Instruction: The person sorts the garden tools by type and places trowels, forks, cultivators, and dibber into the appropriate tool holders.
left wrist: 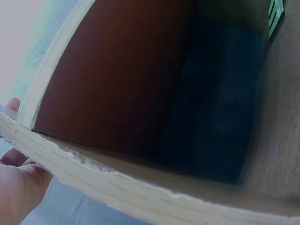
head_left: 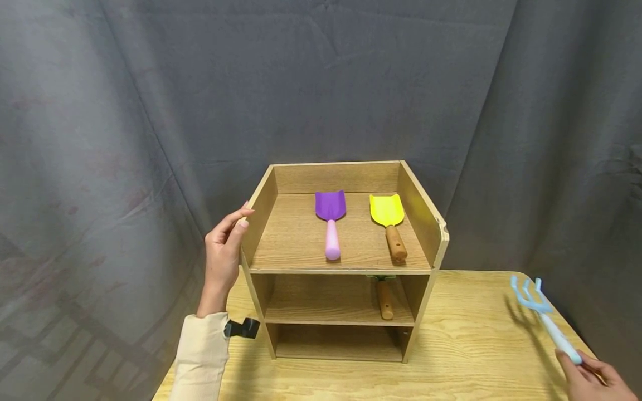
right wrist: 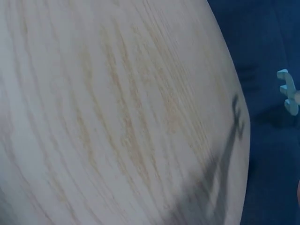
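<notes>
My left hand (head_left: pixel 223 259) grips the left side panel of a small wooden shelf unit (head_left: pixel 296 239), thumb on the near edge. The left wrist view shows that panel's pale edge close up, beside the thumb. At the far right, my right hand (head_left: pixel 594 381) holds a light blue hand rake (head_left: pixel 555 333) by the end of its handle, prongs pointing away, above the table. Only its prongs (right wrist: pixel 290 93) show in the right wrist view. On the top shelf lie a purple scoop (head_left: pixel 331 207) with a pink handle and a yellow scoop (head_left: pixel 387 210) with a wooden handle.
A green-headed tool with a wooden handle (head_left: pixel 384 301) lies on the middle shelf, its head partly hidden under the top board. The unit stands on a light wood table (head_left: pixel 466 334), whose right edge is near the rake. Grey curtains (head_left: pixel 351 83) hang behind and at both sides.
</notes>
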Demonstrator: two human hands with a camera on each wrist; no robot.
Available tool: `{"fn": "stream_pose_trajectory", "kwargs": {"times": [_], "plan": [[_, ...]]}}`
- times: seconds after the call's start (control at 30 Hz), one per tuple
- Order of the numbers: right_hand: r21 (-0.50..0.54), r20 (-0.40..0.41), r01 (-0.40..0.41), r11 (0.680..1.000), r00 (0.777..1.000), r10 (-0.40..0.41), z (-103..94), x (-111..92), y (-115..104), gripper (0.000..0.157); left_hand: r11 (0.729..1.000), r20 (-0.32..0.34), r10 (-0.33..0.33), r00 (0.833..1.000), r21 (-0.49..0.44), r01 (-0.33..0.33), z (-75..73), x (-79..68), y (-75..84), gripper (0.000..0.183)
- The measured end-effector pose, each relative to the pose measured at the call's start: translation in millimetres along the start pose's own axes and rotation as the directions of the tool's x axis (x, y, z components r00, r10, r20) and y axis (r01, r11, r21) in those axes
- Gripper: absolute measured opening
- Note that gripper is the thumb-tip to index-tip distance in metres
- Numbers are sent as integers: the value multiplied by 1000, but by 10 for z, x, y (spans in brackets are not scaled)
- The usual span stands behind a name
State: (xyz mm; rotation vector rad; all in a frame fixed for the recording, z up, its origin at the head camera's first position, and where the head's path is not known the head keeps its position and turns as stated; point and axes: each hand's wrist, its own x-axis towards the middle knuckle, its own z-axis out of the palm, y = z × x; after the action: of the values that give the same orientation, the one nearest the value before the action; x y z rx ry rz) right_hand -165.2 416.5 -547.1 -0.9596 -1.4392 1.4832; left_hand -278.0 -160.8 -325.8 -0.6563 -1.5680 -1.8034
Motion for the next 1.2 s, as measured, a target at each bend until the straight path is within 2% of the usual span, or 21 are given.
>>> {"fn": "stream_pose_trajectory", "kwargs": {"times": [0.13,0.2,0.87,1.1,1.2], "plan": [[93,1,-45,995,999,45,-17,-32,-51,18,1000,0,-4,1000,-1,4,13,0,-7,21],[137,4,-41,990,999,41,-25,-45,-72,17,1000,-1,-2,1000,-4,2,14,-3,-11,21],[203,7,122,972,992,-126,-73,-294,-270,22,1000,-8,6,1000,-27,-6,11,-21,16,20],[272,19,24,962,999,-30,-110,-318,-368,18,999,-8,8,1000,-35,-9,1,-31,7,20],[292,52,-27,956,999,12,-151,-283,-379,17,999,-9,8,1000,-37,-9,1,-38,10,20]]}}
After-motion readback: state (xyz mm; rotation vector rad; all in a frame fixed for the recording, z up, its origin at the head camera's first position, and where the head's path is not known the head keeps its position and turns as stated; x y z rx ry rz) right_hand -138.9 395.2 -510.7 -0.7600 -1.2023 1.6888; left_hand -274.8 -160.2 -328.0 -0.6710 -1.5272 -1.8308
